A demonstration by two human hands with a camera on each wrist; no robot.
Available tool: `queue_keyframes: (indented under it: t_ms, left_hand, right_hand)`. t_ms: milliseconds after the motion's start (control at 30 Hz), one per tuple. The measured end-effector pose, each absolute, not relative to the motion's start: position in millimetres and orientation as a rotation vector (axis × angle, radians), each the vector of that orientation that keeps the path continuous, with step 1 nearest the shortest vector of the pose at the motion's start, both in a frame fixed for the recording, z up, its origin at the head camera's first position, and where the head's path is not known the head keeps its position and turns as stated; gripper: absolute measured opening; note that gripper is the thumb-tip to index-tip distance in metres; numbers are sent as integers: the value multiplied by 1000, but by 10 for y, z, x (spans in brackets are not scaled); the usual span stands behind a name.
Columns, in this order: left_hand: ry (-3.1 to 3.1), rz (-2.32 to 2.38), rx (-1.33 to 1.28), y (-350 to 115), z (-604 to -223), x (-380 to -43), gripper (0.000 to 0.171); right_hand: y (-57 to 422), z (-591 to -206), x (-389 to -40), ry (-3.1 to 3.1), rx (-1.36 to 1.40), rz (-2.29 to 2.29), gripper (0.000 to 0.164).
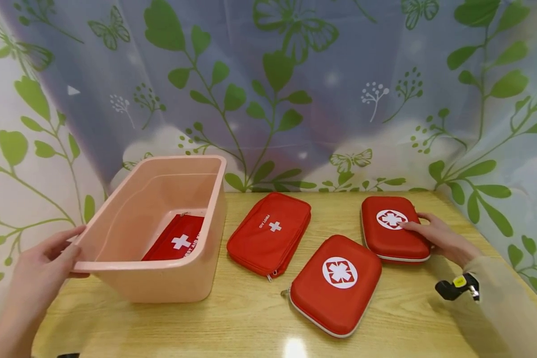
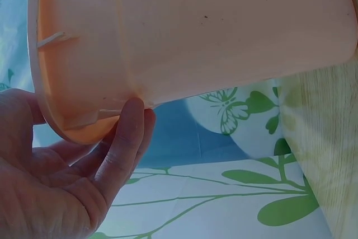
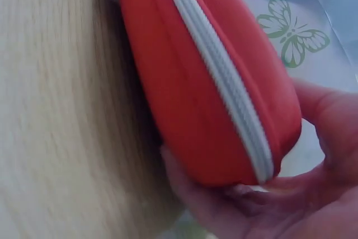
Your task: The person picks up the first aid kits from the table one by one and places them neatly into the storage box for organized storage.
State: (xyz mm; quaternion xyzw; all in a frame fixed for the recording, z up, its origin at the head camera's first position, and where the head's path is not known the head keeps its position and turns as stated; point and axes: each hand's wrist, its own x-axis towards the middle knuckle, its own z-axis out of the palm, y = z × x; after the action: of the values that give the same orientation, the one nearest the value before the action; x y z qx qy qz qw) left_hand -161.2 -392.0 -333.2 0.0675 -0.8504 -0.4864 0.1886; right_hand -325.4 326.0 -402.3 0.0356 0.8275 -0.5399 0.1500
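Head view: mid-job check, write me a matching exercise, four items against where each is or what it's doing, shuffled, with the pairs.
1. Left hand
2. Right hand
3. Peach plastic bin
4. Pouch with fully visible FIRST AID lettering

A. Has a partly hidden red pouch inside
B. Lies between bin and hard-shell cases
C. Grips the bin's rim
D. Holds the rightmost hard-shell case

Pairs: 1-C, 2-D, 3-A, 4-B
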Motion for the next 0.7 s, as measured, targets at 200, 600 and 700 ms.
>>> queue_keyframes:
  t_ms: [200, 600, 700]
  left_hand:
    - [-2360, -1384, 164, -3934, -3318, -1614, 40]
    - [-2371, -1375, 160, -3900, -3323, -1610, 41]
    - [-2372, -1381, 164, -3901, -3331, -1610, 40]
  right_hand:
    - [3303, -4087, -3192, 2326, 103, -1640, 91]
    - [3313, -4129, -3125, 2125, 143, -1908, 86]
    - [3312, -4138, -3102, 2106, 149, -1948, 87]
